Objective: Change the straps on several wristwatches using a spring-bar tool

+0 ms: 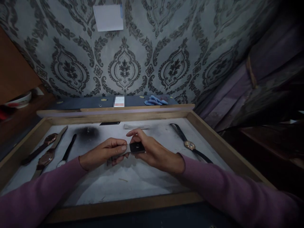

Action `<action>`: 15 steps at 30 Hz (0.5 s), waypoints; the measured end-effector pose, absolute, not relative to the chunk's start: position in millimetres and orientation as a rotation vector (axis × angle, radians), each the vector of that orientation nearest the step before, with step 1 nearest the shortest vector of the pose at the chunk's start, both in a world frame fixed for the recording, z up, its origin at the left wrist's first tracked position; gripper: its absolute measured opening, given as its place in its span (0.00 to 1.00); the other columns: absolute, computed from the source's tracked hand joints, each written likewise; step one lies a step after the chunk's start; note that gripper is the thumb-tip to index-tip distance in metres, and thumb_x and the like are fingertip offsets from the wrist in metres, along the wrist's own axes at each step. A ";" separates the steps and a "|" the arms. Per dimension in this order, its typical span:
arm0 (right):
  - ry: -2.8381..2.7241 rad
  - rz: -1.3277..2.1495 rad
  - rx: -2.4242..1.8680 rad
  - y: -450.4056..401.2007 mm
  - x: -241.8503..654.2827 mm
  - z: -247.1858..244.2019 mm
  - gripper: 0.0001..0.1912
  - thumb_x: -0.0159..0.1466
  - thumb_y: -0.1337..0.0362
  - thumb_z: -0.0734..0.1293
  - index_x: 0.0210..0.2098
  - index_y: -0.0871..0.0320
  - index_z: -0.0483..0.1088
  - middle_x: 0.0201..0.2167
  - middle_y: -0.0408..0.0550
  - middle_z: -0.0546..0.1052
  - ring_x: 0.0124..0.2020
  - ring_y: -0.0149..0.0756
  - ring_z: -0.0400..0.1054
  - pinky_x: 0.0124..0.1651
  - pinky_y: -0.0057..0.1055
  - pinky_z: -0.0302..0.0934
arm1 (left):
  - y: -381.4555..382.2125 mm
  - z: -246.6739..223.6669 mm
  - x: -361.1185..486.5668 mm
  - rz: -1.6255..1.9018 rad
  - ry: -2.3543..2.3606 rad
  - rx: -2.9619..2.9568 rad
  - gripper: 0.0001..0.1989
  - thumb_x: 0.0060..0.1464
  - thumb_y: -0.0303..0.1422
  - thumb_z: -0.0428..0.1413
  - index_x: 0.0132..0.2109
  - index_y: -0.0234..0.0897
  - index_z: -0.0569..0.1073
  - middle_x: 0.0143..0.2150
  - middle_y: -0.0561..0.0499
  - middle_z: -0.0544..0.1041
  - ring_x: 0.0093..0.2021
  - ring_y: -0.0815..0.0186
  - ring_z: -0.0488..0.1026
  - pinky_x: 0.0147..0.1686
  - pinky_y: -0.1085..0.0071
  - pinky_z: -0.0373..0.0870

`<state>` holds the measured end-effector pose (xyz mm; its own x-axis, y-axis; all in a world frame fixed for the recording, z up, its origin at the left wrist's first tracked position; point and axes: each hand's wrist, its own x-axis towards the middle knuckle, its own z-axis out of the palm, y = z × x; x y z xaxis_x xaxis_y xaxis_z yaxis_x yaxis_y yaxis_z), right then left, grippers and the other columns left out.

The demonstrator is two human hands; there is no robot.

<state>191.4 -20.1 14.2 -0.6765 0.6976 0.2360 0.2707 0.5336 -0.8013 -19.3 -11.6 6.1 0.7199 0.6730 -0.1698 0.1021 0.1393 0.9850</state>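
No text, brand or number can be read. On the white card-like rectangle (119, 102) behind the wooden tray (128, 201), any lettering is obscured by pixelation. On the dark surface of the smartwatch (136, 147), small pale specks are seen, too faint to be made out. On the gold-toned wristwatch (190, 145), the dial markings are too small to be deciphered.

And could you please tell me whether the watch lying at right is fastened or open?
Open: the halves of its dark strap stretch away from the dial in opposite directions.
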 end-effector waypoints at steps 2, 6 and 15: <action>-2.255 1.018 -0.783 -21.1 191.5 14.0 0.21 0.60 0.75 0.61 0.51 0.57 0.53 0.33 0.42 0.66 0.31 0.30 0.62 0.35 0.29 0.55 | -12.3 5.2 -18.6 0.458 0.701 1.390 0.16 0.60 0.42 0.51 0.32 0.33 0.69 0.20 0.57 0.63 0.19 0.74 0.56 0.21 0.75 0.51; -2.224 1.129 -0.797 -18.9 191.5 13.0 0.17 0.60 0.74 0.61 0.47 0.57 0.56 0.32 0.41 0.65 0.30 0.29 0.60 0.34 0.28 0.54 | -12.6 2.4 -15.8 0.482 0.747 1.312 0.17 0.59 0.43 0.53 0.31 0.33 0.69 0.20 0.57 0.63 0.19 0.75 0.56 0.20 0.76 0.50; -1.195 2.128 -0.854 -6.7 186.7 -1.6 0.10 0.63 0.62 0.65 0.42 0.57 0.63 0.25 0.38 0.66 0.17 0.21 0.52 0.17 0.20 0.39 | -14.5 9.9 -14.0 0.506 0.836 1.003 0.16 0.55 0.43 0.59 0.35 0.34 0.68 0.23 0.60 0.55 0.21 0.77 0.46 0.18 0.79 0.40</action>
